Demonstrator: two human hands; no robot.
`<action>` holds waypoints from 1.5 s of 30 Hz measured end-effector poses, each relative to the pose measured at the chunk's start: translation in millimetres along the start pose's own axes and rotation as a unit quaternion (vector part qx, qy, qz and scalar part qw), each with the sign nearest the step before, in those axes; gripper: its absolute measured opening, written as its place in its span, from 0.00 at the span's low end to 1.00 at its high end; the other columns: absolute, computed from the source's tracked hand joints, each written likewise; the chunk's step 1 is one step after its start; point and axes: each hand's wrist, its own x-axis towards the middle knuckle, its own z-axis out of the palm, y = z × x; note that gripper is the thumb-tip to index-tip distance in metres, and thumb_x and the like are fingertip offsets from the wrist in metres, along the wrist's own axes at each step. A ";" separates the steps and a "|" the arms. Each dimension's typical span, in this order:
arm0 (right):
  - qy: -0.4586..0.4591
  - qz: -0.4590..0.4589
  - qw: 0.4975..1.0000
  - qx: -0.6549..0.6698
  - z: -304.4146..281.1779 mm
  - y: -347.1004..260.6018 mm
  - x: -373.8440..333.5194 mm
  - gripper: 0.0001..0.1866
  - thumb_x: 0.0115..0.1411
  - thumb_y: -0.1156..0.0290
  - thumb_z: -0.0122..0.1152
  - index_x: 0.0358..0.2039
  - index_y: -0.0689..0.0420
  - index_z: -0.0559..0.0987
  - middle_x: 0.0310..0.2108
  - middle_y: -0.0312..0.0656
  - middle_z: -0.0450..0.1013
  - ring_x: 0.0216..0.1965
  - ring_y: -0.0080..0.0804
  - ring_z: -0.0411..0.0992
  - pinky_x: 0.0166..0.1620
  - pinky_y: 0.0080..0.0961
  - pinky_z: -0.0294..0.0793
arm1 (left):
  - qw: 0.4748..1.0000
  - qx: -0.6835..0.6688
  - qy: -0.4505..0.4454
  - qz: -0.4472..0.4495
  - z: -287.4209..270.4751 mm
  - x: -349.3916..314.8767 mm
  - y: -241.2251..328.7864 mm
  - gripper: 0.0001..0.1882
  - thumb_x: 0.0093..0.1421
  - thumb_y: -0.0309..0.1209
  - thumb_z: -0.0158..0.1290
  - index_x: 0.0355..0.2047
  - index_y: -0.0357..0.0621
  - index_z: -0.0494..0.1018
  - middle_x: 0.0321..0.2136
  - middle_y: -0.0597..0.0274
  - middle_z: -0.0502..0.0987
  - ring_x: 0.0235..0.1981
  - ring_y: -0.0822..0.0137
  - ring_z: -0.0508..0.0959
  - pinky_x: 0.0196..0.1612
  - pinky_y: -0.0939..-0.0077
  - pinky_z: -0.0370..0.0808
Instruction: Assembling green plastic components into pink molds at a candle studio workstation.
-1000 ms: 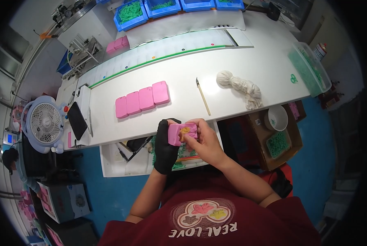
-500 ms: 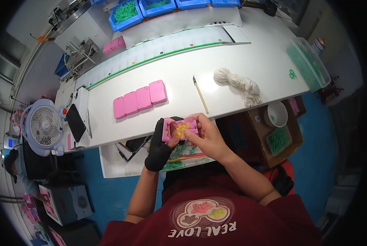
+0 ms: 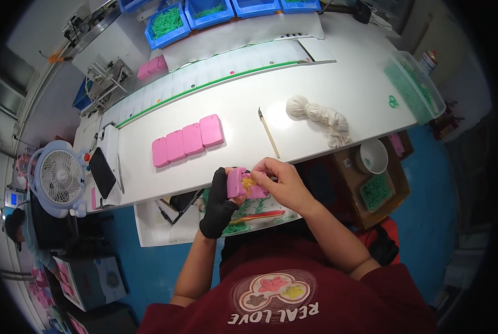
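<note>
My left hand (image 3: pixel 217 209), in a black fingerless glove, is closed around a small pink mold (image 3: pixel 235 183) that looks soft. It is held up in front of the table's near edge. Inside its hollow lies a yellow molded piece (image 3: pixel 247 185), partly covered by my fingers. My bare right hand (image 3: pixel 285 185) reaches in from the right. Its thumb and index finger are pinched together at the upper right of the yellow piece. Whether they grip that piece or the mold's wall is hidden.
Joined pink blocks (image 3: pixel 185 143), a brush (image 3: pixel 268 133) and a bundled cloth (image 3: pixel 318 117) lie on the white table (image 3: pixel 238 125). Below my hands, a tray (image 3: pixel 154 229) holds green pieces and a red-yellow tool. A fan (image 3: pixel 59 173) stands left, a box (image 3: pixel 371 214) right.
The mold has tilted, showing more of its left outer wall and less of the yellow piece. My right thumb has moved up from the piece's lower part into a pinch with the index finger.
</note>
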 end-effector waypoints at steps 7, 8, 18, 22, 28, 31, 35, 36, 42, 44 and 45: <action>0.049 -0.053 0.997 -0.023 7.7 -2.6 -2.8 0.09 0.61 0.70 0.59 0.33 0.65 0.77 0.21 0.40 0.74 0.23 0.20 0.71 0.29 0.20 0.70 | 0.992 -0.046 0.117 -0.006 29.2 -7.0 7.3 0.23 0.53 0.23 0.57 0.48 0.43 0.64 0.41 0.64 0.67 0.41 0.72 0.70 0.46 0.76 0.71; 0.046 -0.056 0.997 -0.025 8.0 -3.1 -3.4 0.09 0.61 0.71 0.59 0.33 0.65 0.77 0.21 0.40 0.74 0.23 0.20 0.71 0.29 0.20 0.70 | 0.992 -0.045 0.116 -0.008 28.6 -7.7 5.0 0.23 0.53 0.23 0.57 0.48 0.43 0.64 0.41 0.64 0.67 0.41 0.72 0.70 0.46 0.76 0.71; 0.053 -0.059 0.996 0.028 13.6 6.5 -4.8 0.08 0.60 0.72 0.59 0.31 0.66 0.78 0.22 0.39 0.75 0.23 0.19 0.71 0.29 0.19 0.71 | 0.983 0.063 0.156 0.071 29.3 -7.9 -1.0 0.16 0.57 0.21 0.55 0.43 0.46 0.63 0.33 0.70 0.64 0.34 0.78 0.65 0.38 0.83 0.66; 0.048 -0.044 0.997 0.035 14.0 8.3 -5.0 0.08 0.60 0.73 0.60 0.31 0.66 0.78 0.23 0.39 0.75 0.24 0.19 0.71 0.30 0.20 0.71 | 0.983 0.045 0.164 0.064 29.7 -8.3 -2.6 0.15 0.57 0.19 0.54 0.42 0.46 0.63 0.31 0.71 0.63 0.32 0.79 0.64 0.35 0.84 0.64; 0.033 -0.029 0.999 0.011 11.2 6.4 -6.6 0.08 0.62 0.72 0.60 0.34 0.65 0.79 0.27 0.36 0.77 0.29 0.15 0.73 0.35 0.17 0.74 | 0.985 0.052 0.149 0.067 27.6 -7.1 -4.1 0.15 0.58 0.21 0.57 0.41 0.46 0.64 0.32 0.71 0.64 0.33 0.79 0.65 0.36 0.83 0.65; 0.054 -0.046 0.998 0.001 14.4 3.2 -8.3 0.07 0.61 0.73 0.60 0.33 0.65 0.78 0.25 0.40 0.76 0.26 0.19 0.73 0.32 0.19 0.73 | 0.987 0.033 0.142 0.064 27.2 -6.0 -5.0 0.14 0.58 0.24 0.58 0.41 0.45 0.64 0.33 0.70 0.65 0.34 0.79 0.66 0.38 0.83 0.66; 0.078 -0.073 0.993 -0.053 13.7 -0.6 -11.7 0.07 0.60 0.73 0.58 0.31 0.65 0.77 0.24 0.45 0.76 0.24 0.25 0.73 0.29 0.23 0.72 | 0.992 0.027 0.118 0.025 21.1 -6.4 -2.1 0.17 0.57 0.27 0.59 0.43 0.44 0.65 0.36 0.68 0.67 0.37 0.76 0.68 0.42 0.80 0.68; 0.078 -0.073 0.993 -0.055 11.6 2.8 -11.8 0.07 0.60 0.73 0.58 0.31 0.65 0.77 0.24 0.45 0.76 0.24 0.25 0.73 0.29 0.23 0.72 | 0.993 0.085 0.083 0.029 20.7 -5.5 5.2 0.19 0.56 0.29 0.60 0.45 0.43 0.65 0.37 0.66 0.68 0.39 0.74 0.69 0.44 0.79 0.68; 0.043 -0.009 0.999 -0.031 4.6 2.1 -11.9 0.12 0.66 0.70 0.51 0.37 0.66 0.78 0.26 0.46 0.77 0.29 0.26 0.76 0.32 0.25 0.74 | 0.998 0.058 0.040 -0.006 11.4 -10.6 9.6 0.22 0.55 0.24 0.58 0.50 0.39 0.69 0.41 0.60 0.73 0.43 0.68 0.72 0.49 0.74 0.70; 0.071 0.055 0.974 0.210 8.6 3.8 -15.4 0.14 0.68 0.67 0.49 0.41 0.66 0.77 0.28 0.46 0.77 0.32 0.27 0.77 0.36 0.26 0.77 | 0.991 -0.013 0.112 -0.071 12.8 -11.6 5.7 0.21 0.57 0.25 0.58 0.51 0.38 0.70 0.41 0.60 0.74 0.43 0.68 0.74 0.49 0.75 0.71; 0.059 0.038 0.977 0.200 10.0 5.6 -17.2 0.15 0.66 0.65 0.54 0.43 0.66 0.76 0.33 0.45 0.78 0.35 0.27 0.77 0.37 0.29 0.79 | 0.991 -0.013 0.116 -0.068 13.2 -11.4 5.7 0.21 0.57 0.25 0.58 0.51 0.38 0.70 0.41 0.60 0.74 0.43 0.68 0.74 0.49 0.75 0.71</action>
